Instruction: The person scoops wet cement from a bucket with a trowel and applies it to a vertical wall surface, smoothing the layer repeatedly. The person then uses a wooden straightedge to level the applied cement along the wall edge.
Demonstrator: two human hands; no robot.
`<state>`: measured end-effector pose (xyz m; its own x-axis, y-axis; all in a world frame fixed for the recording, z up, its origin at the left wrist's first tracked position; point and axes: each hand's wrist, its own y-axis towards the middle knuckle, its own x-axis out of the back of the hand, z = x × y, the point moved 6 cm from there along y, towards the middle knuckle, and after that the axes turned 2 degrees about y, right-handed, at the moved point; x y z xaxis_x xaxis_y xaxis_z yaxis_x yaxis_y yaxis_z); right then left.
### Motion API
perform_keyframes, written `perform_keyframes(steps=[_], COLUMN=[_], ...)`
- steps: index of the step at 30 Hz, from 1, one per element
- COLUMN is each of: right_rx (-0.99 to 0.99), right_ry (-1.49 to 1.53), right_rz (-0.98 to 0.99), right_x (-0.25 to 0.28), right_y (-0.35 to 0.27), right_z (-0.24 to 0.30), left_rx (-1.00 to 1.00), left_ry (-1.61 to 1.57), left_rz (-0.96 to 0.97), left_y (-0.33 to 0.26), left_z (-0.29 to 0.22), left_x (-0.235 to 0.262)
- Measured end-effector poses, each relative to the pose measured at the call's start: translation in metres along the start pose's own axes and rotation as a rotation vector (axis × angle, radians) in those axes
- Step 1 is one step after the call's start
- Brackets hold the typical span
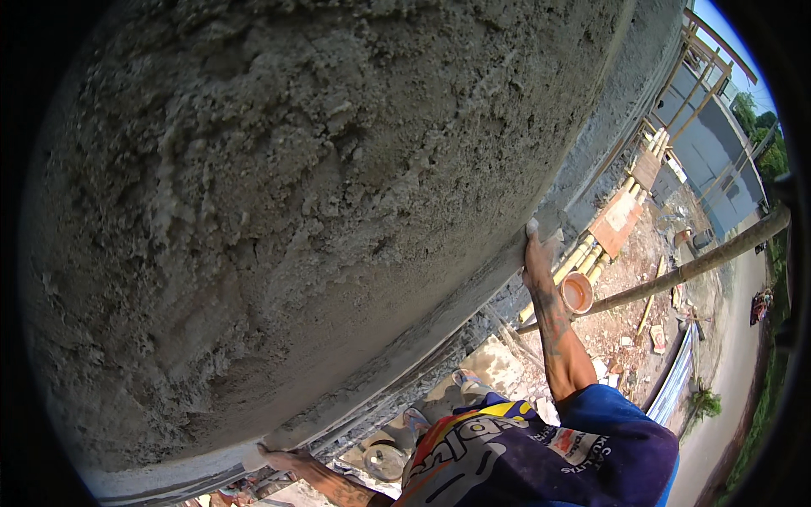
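Observation:
A large wall of wet grey mortar (321,194) fills the upper left, rough and lumpy over most of its face and smoother along its lower border. Against that border lies a long, pale straightedge (182,473), slanting from lower left up toward the right. Near its lower end my left hand (283,459) is closed on its edge, fingers partly hidden. Farther up, my right hand (536,253) grips the same border with the arm stretched out; its fingertips look coated in pale mortar. My hands are wide apart.
Right of my right forearm sits an orange bucket (577,292) by bamboo poles carrying planks (617,224). A thick bamboo pole (684,272) crosses the right side. Below are my feet (414,420), a round container (384,460), rubble and corrugated sheets (676,380); a road (731,372) runs beyond.

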<state>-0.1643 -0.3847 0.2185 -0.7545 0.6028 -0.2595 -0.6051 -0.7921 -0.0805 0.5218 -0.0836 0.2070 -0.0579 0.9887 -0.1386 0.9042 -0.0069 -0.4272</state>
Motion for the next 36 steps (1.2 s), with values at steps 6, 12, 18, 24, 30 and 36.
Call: perform_keyframes(steps=[6, 12, 18, 24, 30, 36], right_rx=[0.006, 0.070, -0.089, 0.002, 0.097, 0.131], right_ry=[0.129, 0.055, 0.074, 0.086, 0.054, 0.015], right_rz=[0.034, -0.002, 0.115, 0.275, 0.163, 0.081], right_x=[-0.031, -0.036, -0.040, -0.039, -0.042, -0.040], right_y=[-0.020, -0.008, 0.004, -0.003, -0.004, 0.008], right_z=[0.079, 0.143, 0.141, 0.142, 0.140, 0.142], left_rx=[-0.089, -0.031, -0.233, -0.318, -0.322, -0.360], left_ry=[-0.004, -0.096, -0.413, -0.493, -0.434, -0.397], left_rz=[-0.021, 0.050, 0.175, 0.178, -0.029, -0.021], left_y=[-0.014, -0.039, -0.025, -0.017, -0.022, -0.028], left_z=[-0.050, -0.094, -0.089, -0.074, -0.076, -0.088], left_x=[-0.009, -0.011, -0.004, -0.004, -0.005, -0.005])
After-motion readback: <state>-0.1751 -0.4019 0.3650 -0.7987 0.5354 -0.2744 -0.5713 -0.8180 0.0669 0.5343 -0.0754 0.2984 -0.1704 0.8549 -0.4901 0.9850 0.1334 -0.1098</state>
